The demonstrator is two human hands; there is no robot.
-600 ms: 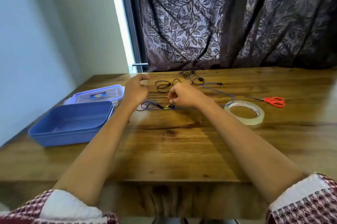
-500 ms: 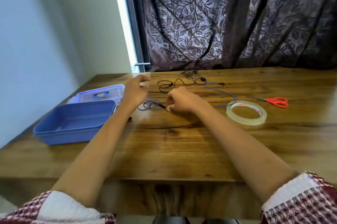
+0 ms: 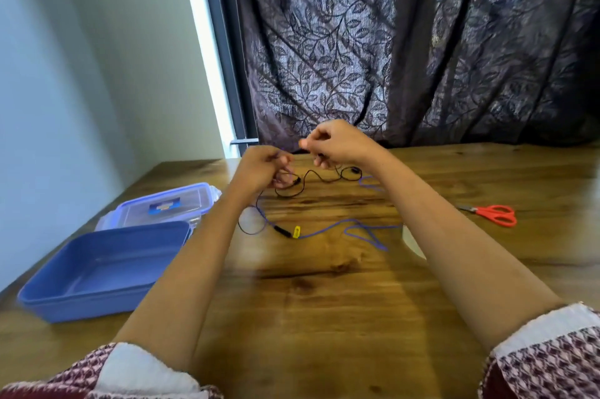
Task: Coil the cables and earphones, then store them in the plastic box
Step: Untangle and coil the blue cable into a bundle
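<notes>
A thin blue cable (image 3: 328, 231) with a black plug and a yellow tag runs across the wooden table (image 3: 324, 301). One end rises to my left hand (image 3: 259, 169), whose curled fingers hold it above the table. My right hand (image 3: 334, 142) is raised beside it, fingers curled and pinching the same cable. Black earphones (image 3: 311, 176) lie in loose loops just below both hands. The open blue plastic box (image 3: 97, 272) stands at the left with nothing in it.
The box's clear lid (image 3: 165, 207) with blue clips lies behind the box. Red-handled scissors (image 3: 493, 213) lie at the right. A tape roll (image 3: 412, 242) shows partly behind my right forearm. A dark leaf-patterned curtain (image 3: 406, 41) hangs behind the table.
Both hands have lifted off the table and come together, raising one end of the blue cable. The camera has moved closer and the right forearm now covers most of the tape roll.
</notes>
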